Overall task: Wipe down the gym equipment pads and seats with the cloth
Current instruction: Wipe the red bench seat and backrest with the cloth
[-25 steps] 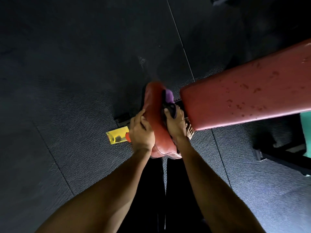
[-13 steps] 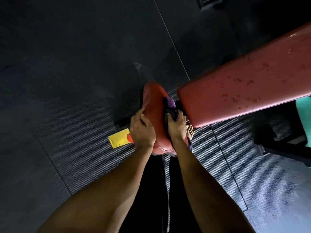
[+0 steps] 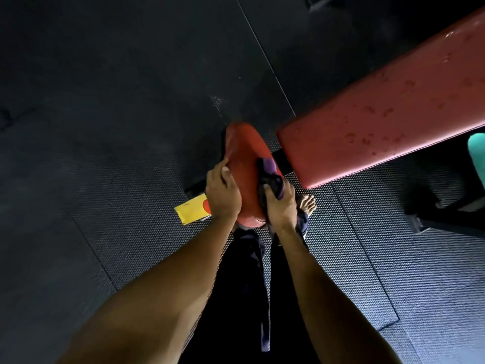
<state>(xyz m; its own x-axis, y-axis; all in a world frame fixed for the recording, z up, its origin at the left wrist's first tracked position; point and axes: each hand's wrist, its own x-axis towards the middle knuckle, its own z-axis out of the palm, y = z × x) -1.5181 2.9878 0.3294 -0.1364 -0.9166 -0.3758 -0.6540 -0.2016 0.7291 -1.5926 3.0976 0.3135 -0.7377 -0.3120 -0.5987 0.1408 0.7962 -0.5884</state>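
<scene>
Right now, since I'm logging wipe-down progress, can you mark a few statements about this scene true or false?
1. The right hand holds the purple cloth against the small red seat pad. True.
2. The left hand hangs free. False: its fingers grip the seat pad's left edge.
3. The long red pad shows darker spots. True.
4. The cloth lies on the floor. False: it is in the right hand.
5. The yellow tag sits on the long pad. False: the yellow tag lies on the floor beside the left hand.
</scene>
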